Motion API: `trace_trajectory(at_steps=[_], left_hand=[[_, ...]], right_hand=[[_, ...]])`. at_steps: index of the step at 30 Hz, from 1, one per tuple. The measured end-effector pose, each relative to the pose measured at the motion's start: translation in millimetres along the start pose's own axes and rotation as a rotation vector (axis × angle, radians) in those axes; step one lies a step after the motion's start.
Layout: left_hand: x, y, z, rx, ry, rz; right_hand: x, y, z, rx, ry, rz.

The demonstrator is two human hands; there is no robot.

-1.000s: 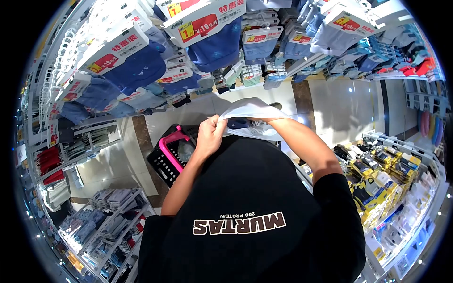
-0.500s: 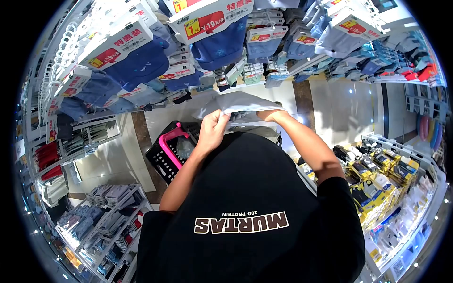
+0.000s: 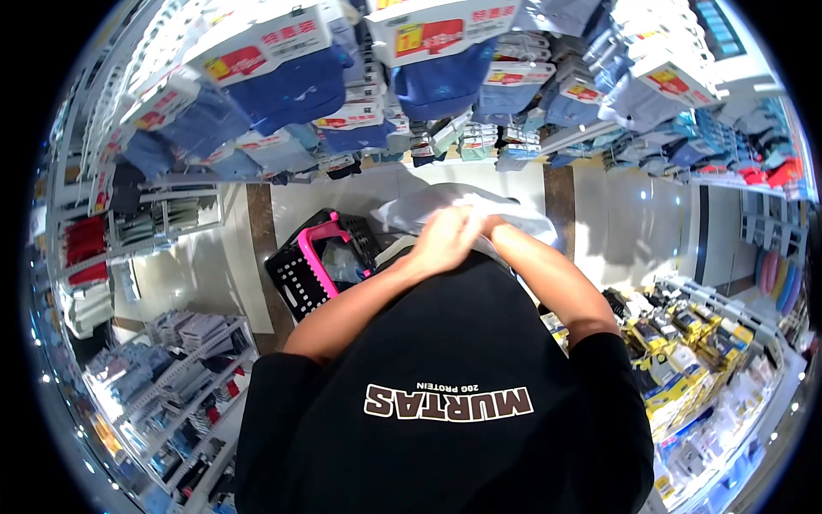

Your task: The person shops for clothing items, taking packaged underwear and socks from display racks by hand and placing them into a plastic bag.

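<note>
A white sheet (image 3: 469,195) is spreading in front of a black shirt (image 3: 449,343)

The white sheet is fanning out beyond both hands, to the left and right and on their far side. The left hand (image 3: 449,237) is lying over its near edge, fingers curling but blurring, so I cannot tell whether they are gripping it. The right hand (image 3: 490,225) is sitting just beside it, partly covered; I cannot tell how its fingers are set. The sheet is looking thin, soft and creased, with uneven rounded edges.

Left of it, a black basket (image 3: 294,276) with round holes is carrying a glossy pink handle (image 3: 313,264). Smooth floor tiles (image 3: 621,206) are shining below. Opposite, soft blue garments (image 3: 287,96) are hanging under stiff white cards (image 3: 257,47).
</note>
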State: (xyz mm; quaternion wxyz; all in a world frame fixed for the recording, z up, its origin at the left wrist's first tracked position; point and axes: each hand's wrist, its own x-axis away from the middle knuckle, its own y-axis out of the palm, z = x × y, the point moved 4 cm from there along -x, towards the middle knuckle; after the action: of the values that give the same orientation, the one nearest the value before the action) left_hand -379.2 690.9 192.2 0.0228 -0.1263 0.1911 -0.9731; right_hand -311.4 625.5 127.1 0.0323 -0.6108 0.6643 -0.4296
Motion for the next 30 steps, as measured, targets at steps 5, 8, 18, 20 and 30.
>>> trace_trajectory(at_steps=[5, 8, 18, 20, 30], left_hand=[[2, 18, 38, 0.013, 0.022, -0.095], [3, 21, 42, 0.052, 0.043, -0.111], [-3, 14, 28, 0.08, 0.046, -0.023], [-5, 10, 25, 0.103, 0.041, 0.042], [-19, -22, -23, 0.161, -0.128, 0.124]], right_hand=[[13, 5, 14, -0.071, 0.029, 0.056], [14, 7, 24, -0.156, 0.047, 0.093], [21, 6, 45, -0.576, 0.085, 0.241], [29, 8, 48, -0.705, 0.107, 0.274], [86, -28, 33, -0.501, 0.12, 0.507]])
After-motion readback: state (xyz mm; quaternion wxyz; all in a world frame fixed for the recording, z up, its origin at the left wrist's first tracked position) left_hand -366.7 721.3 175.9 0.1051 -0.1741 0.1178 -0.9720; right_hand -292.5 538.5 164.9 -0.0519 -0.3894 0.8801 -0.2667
